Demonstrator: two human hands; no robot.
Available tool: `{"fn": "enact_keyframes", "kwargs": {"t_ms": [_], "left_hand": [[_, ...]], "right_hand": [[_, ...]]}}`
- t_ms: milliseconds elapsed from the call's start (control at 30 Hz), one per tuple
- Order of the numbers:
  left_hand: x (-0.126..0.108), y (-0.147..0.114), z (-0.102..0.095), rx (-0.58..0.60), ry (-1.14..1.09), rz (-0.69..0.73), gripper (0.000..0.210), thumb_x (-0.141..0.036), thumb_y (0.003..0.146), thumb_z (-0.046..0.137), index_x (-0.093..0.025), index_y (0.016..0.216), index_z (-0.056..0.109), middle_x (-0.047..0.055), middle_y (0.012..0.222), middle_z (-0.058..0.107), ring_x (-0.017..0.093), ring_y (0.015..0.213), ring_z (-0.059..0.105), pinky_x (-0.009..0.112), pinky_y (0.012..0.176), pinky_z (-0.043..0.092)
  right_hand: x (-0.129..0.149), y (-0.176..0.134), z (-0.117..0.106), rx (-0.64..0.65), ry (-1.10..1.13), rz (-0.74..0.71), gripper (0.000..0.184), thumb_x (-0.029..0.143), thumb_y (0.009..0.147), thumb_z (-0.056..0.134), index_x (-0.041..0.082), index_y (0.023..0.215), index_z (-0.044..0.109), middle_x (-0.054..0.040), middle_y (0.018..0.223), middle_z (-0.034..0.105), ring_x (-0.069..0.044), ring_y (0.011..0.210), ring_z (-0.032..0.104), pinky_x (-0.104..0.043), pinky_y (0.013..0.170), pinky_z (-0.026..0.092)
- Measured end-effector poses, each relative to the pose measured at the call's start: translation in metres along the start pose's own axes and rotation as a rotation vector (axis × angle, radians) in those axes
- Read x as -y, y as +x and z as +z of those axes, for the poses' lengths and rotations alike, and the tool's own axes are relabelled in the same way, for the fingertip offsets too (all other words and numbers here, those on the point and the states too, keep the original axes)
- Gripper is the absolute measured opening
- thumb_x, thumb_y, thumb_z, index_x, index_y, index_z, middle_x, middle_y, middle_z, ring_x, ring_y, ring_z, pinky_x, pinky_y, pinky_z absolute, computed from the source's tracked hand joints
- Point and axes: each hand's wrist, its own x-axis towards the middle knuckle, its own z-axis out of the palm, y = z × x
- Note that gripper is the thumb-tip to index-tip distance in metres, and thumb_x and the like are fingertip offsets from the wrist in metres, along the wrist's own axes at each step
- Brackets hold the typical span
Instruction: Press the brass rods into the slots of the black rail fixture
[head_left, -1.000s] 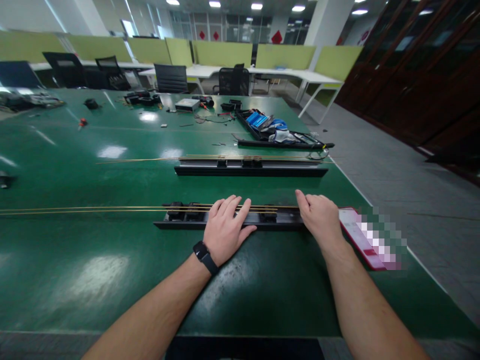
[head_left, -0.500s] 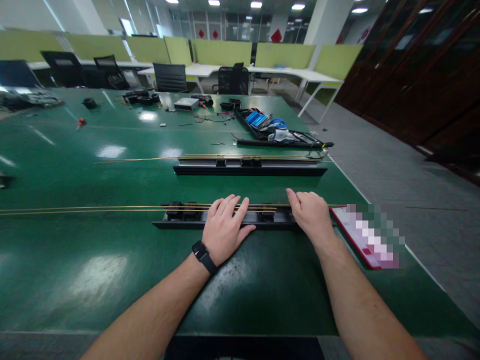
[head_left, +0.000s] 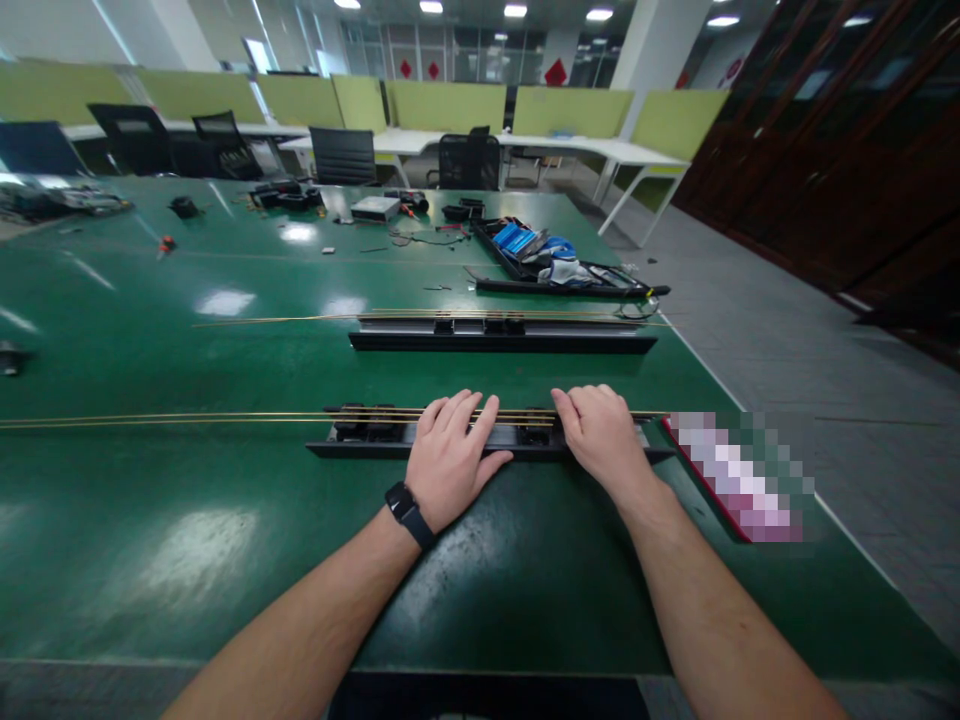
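Note:
A long black metal channel (head_left: 360, 452) lies crosswise on the green table before me. Dark blocks (head_left: 536, 428) sit inside it, and thin brass rods (head_left: 225, 415) run along its length, reaching far past its left end. My left hand (head_left: 450, 450) lies over the channel's middle, fingers stretched across the rods and thumb apart along the near edge. A dark watch (head_left: 405, 502) is on that wrist. Toward the channel's right end, my right hand (head_left: 604, 435) is closed around a brass rod, with the thumb pointing up and left; its fingertips are hidden.
A second black channel (head_left: 502, 343) with rods lies farther back. Behind it is a black tray (head_left: 487, 240) holding blue and white items. A red-edged, blurred-out flat object (head_left: 709, 475) is on the right. Loose parts and an orange-handled tool (head_left: 166, 243) lie farther off.
My right hand has moved left along the channel, uncovering its right end. My left hand has stayed in the same place.

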Motion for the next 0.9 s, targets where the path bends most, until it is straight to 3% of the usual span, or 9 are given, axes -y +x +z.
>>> {"fn": "enact_keyframes", "kwargs": {"t_ms": [267,433,733,900], "left_hand": [[0.001,0.000,-0.001,-0.006,-0.009,-0.004,0.062,-0.051,0.096,0.062,-0.018,0.148,0.052,0.016,0.144,0.061,0.032,0.139,0.053,0.050,0.117,0.037],[0.001,0.000,-0.002,-0.004,-0.010,-0.010,0.063,-0.051,0.096,0.062,-0.017,0.148,0.052,0.016,0.144,0.062,0.031,0.139,0.052,0.050,0.118,0.035],[0.000,0.000,-0.001,-0.011,-0.008,-0.008,0.063,-0.052,0.096,0.062,-0.016,0.148,0.053,0.016,0.144,0.062,0.031,0.139,0.053,0.049,0.118,0.036],[0.000,0.000,0.000,-0.015,-0.018,-0.005,0.063,-0.050,0.096,0.063,-0.016,0.148,0.052,0.016,0.144,0.062,0.031,0.139,0.053,0.050,0.118,0.036]], "right_hand": [[-0.010,-0.006,-0.013,0.055,0.021,0.043,0.046,0.049,0.107,0.039,0.021,0.074,0.056,-0.0052,0.078,0.066,-0.020,0.078,0.051,-0.035,0.075,0.026],[-0.005,-0.006,-0.006,0.036,0.025,0.035,0.046,0.044,0.108,0.035,0.022,0.071,0.050,-0.0060,0.079,0.065,-0.020,0.079,0.049,-0.035,0.074,0.026],[-0.007,-0.009,-0.013,0.050,0.014,0.058,0.047,0.047,0.108,0.038,0.021,0.071,0.052,-0.0052,0.079,0.064,-0.019,0.078,0.049,-0.034,0.073,0.025],[0.002,-0.008,-0.006,0.024,0.018,0.016,0.046,0.045,0.108,0.035,0.021,0.073,0.054,-0.0072,0.083,0.065,-0.021,0.083,0.049,-0.035,0.075,0.026]]}}
